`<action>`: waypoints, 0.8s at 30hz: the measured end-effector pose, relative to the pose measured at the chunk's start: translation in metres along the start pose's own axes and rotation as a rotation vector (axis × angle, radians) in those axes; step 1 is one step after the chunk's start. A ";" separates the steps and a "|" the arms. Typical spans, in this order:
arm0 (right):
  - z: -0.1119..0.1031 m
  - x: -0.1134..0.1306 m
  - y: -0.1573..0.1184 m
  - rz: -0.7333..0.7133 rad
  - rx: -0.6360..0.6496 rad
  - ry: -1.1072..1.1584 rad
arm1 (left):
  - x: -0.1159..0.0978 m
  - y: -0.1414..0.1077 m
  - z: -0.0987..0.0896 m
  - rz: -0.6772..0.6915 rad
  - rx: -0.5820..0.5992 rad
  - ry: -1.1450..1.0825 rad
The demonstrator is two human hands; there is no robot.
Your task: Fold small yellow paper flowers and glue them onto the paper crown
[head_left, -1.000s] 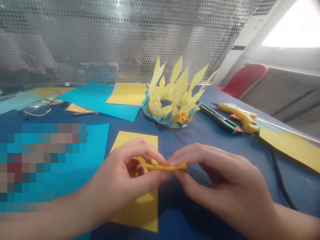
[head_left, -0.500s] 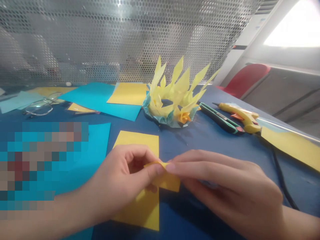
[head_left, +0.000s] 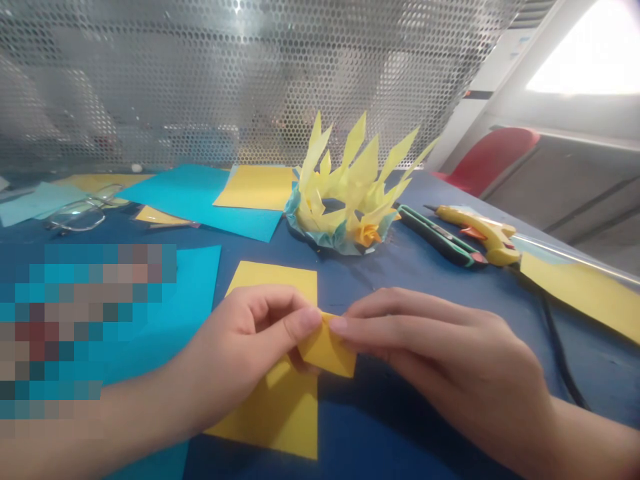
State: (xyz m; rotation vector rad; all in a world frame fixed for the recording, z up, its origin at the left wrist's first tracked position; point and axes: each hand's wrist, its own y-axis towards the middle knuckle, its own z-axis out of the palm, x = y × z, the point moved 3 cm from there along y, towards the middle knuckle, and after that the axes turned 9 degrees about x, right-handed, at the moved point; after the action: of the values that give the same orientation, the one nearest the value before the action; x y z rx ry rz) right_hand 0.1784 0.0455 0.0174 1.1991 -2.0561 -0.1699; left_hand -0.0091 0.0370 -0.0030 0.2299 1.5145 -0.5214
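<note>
A small, creased piece of golden-yellow paper (head_left: pixel 327 357) is held up between the two hands, above the right edge of a larger flat rectangle of yellow paper (head_left: pixel 295 427). The left hand (head_left: pixel 250 350) pinches it near its upper left edge, thumb on the near face; the right hand (head_left: pixel 450 360) grips the upper right part, a fingertip on the face just beside the left thumb. The piece's lower right corner hangs free. The flat rectangle lies on a dark-blue worktop (head_left: pixel 500 300), beside a bright turquoise sheet (head_left: pixel 200 300) partly covered by the left forearm and a pixelated patch. Beyond the hands stands a crown-like ring of tall, pointed pale-yellow paper pieces (head_left: pixel 367 167) with a crumpled light-blue base and an orange paper rose (head_left: pixel 369 233) at its front. Just right of it lie a black-and-green utility knife (head_left: pixel 440 237) and a yellow glue gun (head_left: pixel 493 240), with a black cord (head_left: pixel 560 353) running toward the near side. A long yellow paper strip (head_left: pixel 580 290) lies at the far right. Behind, left of the ring, a yellow sheet (head_left: pixel 255 188) overlaps another turquoise sheet (head_left: pixel 180 200), with a pair of glasses (head_left: pixel 77 217) further left.
</note>
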 end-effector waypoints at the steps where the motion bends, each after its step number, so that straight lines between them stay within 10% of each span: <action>1: 0.000 -0.001 -0.001 0.003 0.008 0.001 | 0.000 0.001 0.000 -0.013 0.004 0.008; 24: 0.010 -0.010 0.014 0.670 0.111 0.612 | 0.000 0.001 0.001 0.032 -0.075 0.244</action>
State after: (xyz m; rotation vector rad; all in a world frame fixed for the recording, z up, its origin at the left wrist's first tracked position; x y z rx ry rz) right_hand 0.1652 0.0587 0.0108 0.4690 -1.7991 0.5665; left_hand -0.0076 0.0373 -0.0028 0.2661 1.7608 -0.4216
